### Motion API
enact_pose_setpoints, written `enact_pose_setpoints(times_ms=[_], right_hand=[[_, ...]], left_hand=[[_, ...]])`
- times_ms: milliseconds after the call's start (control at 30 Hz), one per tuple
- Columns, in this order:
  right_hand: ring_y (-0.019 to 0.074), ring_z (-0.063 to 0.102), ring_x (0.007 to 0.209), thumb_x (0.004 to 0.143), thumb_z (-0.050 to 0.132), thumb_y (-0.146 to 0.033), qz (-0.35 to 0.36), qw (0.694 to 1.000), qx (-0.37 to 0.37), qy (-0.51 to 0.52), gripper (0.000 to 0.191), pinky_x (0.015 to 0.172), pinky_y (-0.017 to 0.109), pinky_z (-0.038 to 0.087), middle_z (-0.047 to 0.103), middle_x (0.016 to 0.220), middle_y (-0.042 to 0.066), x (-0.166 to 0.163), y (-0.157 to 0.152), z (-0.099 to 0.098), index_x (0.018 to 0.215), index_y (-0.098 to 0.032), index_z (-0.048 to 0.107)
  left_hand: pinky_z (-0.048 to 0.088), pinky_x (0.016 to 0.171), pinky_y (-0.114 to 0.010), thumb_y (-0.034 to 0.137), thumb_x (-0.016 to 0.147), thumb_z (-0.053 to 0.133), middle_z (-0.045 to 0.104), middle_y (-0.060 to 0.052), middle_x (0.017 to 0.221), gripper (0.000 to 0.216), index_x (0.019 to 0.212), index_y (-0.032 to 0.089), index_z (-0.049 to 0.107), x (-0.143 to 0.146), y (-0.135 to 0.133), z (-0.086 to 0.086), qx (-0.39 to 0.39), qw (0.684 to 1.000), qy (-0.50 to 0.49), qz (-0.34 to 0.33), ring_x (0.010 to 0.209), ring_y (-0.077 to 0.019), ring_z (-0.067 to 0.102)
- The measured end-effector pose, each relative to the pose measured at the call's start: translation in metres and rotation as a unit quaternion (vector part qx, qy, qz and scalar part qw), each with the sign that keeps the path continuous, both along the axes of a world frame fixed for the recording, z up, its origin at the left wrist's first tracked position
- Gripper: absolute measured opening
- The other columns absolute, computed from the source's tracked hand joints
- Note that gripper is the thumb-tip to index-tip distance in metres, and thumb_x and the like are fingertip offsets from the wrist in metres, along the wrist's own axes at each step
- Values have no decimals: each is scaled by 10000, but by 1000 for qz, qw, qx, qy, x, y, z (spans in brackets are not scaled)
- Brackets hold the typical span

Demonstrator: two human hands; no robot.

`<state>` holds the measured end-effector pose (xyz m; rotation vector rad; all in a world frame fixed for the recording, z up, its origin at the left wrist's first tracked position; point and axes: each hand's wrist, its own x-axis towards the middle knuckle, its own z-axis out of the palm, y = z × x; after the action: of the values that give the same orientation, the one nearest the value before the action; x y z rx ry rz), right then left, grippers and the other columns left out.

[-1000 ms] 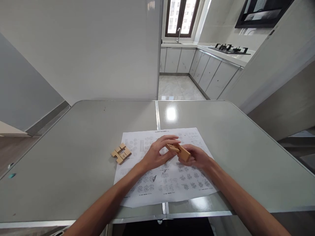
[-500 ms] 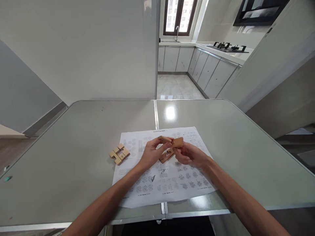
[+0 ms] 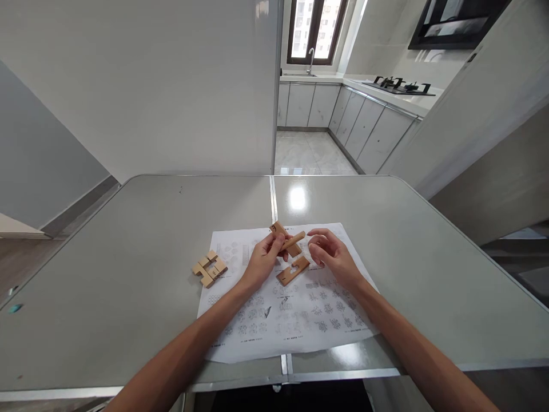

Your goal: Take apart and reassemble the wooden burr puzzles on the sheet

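Note:
My left hand [image 3: 261,262] grips two flat wooden puzzle pieces [image 3: 294,250] that cross each other, pinched between thumb and fingers above the sheet. A dark mark shows on the upper end of one. To their right hovers my right hand [image 3: 338,260], its fingers curled but apart, with nothing in them. Below the held pieces, a notched wooden piece [image 3: 286,277] with a small dark mark lies flat on the paper sheet [image 3: 251,357]. Printed diagrams of puzzle shapes cover the sheet. Left of my left hand, several lighter wooden pieces [image 3: 206,278] sit together in a group at the sheet's edge.
The grey folding table [image 3: 141,274] has a metal seam [image 3: 273,197] down its middle and a metal rim. A small green bit [image 3: 15,308] lies near its left edge. Beyond are a white wall panel [image 3: 171,86] and a kitchen with cabinets [image 3: 326,105] and a stove [image 3: 398,86].
My right hand has let go of the wooden piece and drawn back to the right. The two pieces now sit crossed in my left hand, and the notched piece on the sheet is uncovered.

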<state>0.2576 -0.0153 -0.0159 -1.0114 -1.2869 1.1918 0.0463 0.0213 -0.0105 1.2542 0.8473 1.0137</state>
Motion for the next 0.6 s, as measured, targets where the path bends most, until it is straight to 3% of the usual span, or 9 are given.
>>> enact_pose_setpoints(times_ms=[100,300,600], right_hand=[[130,489,641,958,758,-451,9,1000,0,-15,344,585,274,450,595,826,-28,-1,-1,2,1259,-297,695],[143,563,658,975,731,-482,42,999,-4,-20,260,598,291,480,673,846,11,-4,-1,0,1104,-259,768],[154,607,662,971,717,-528,41,998,3,-46,325,565,285,483,720,867,36,-2,0,0,1102,-236,768]], left_hand=[[492,700,-280,644,995,608,682,-33,906,485,1057,179,730,1,-3,0,6,999,24,-25,684,-127,573],[435,595,-254,690,989,580,595,8,789,522,1030,185,709,-1,-5,-1,-13,997,51,-65,623,-116,511],[429,606,-259,695,983,585,616,-6,849,538,1077,182,719,-3,-4,0,-13,995,53,-83,640,-115,527]])
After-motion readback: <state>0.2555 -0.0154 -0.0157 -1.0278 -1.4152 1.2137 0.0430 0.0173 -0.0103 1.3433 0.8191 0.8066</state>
